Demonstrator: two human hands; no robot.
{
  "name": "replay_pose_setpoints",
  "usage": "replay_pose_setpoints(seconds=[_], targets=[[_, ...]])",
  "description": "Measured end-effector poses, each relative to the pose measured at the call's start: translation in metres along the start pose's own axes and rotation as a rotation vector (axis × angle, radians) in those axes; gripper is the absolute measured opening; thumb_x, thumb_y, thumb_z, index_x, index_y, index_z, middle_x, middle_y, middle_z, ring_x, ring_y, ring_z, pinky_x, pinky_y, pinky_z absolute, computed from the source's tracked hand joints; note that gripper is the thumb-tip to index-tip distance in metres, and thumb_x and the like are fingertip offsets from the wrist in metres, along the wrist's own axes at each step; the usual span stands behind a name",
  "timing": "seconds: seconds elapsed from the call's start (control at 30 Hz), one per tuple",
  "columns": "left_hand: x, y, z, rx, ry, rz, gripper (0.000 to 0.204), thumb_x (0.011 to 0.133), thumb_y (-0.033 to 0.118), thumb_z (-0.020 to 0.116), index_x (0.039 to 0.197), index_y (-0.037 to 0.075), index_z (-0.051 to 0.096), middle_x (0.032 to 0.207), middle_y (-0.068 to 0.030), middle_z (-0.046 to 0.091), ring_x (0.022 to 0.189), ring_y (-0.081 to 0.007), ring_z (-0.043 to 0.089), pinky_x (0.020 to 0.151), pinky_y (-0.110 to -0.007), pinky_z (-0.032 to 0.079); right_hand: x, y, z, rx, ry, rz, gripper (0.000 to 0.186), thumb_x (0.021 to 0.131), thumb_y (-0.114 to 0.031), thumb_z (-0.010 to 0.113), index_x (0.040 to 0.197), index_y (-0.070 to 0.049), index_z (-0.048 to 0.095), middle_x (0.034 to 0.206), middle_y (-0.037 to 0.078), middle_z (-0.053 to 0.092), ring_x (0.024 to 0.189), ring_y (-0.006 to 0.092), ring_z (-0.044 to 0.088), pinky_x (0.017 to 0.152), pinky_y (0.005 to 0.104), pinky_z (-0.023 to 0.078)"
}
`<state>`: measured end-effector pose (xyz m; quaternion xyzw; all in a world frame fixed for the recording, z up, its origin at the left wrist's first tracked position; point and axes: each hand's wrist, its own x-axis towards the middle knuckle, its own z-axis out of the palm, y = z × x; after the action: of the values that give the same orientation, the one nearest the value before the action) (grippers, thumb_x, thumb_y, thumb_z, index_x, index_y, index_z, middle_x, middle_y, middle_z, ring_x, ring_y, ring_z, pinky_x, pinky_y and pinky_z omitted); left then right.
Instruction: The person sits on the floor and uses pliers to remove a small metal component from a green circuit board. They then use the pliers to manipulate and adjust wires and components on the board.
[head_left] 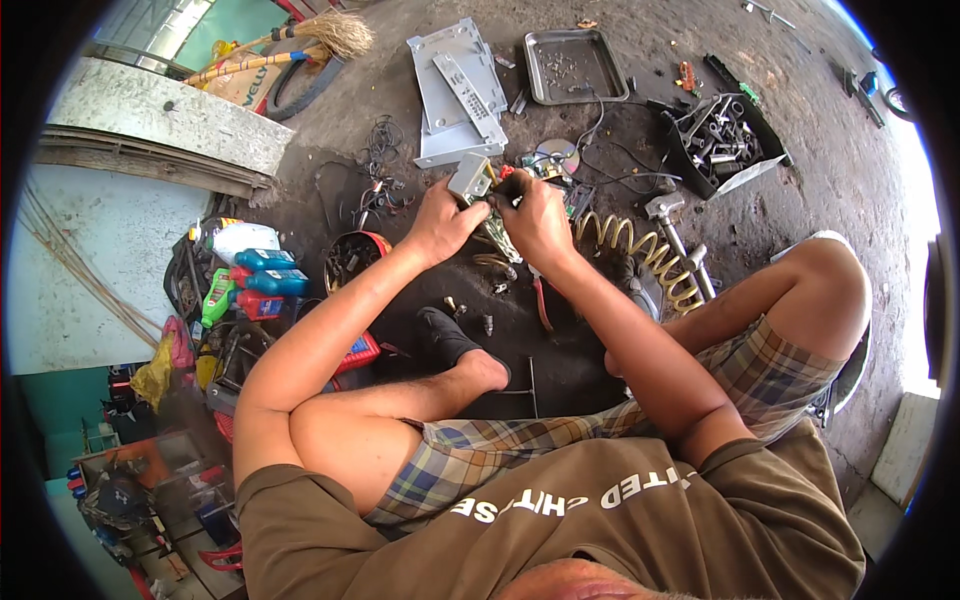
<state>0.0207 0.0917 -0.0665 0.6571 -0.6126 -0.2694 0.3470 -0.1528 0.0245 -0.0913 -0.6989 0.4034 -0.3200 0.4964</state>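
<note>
My left hand (440, 222) grips a small grey metal housing (470, 178) from its left side, thumb toward the middle. My right hand (537, 218) is closed close beside it, thumb and fingers pinched; what they hold is hidden. Just beyond the right fingers show small red and yellow parts. Below the hands hangs or lies a bundle of light-coloured pieces (497, 238), too small to tell apart. A shiny disc (557, 158) lies behind my right hand. Red-handled pliers (542, 303) rest on the ground below my right wrist.
Ahead lie a grey metal panel (440, 95) and a metal tray (578, 98) with small parts. A black bin of tools (750, 160), a hammer (672, 215) and a coiled yellow hose (640, 245) are at right. Bottles (270, 282) and a round container (352, 262) stand at left.
</note>
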Motion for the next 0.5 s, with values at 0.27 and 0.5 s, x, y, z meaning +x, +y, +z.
replay_pose_setpoints(seconds=[0.27,0.5], targets=[[0.004,-0.007,0.002,0.024,0.052,-0.005,0.03,0.088,0.018,0.069,0.11,-0.002,0.068,0.1,-0.0244,0.073,0.094,-0.041,0.072,0.085,-0.047,0.055,0.003,0.015,0.007,-0.054,0.066,-0.157,0.019,0.086,-0.006,0.075,0.096,0.005,0.062,0.094,0.027,0.071,0.098,0.0495,0.068,0.084,0.0527,0.054],[0.005,-0.002,0.002,0.061,0.034,-0.017,0.032,0.088,0.019,0.069,0.112,-0.002,0.069,0.104,-0.0258,0.073,0.098,-0.0438,0.071,0.087,-0.048,0.055,0.006,0.021,0.009,-0.007,0.13,-0.225,0.017,0.087,-0.008,0.076,0.094,0.006,0.069,0.092,0.027,0.072,0.09,0.0484,0.069,0.081,0.0514,0.054]])
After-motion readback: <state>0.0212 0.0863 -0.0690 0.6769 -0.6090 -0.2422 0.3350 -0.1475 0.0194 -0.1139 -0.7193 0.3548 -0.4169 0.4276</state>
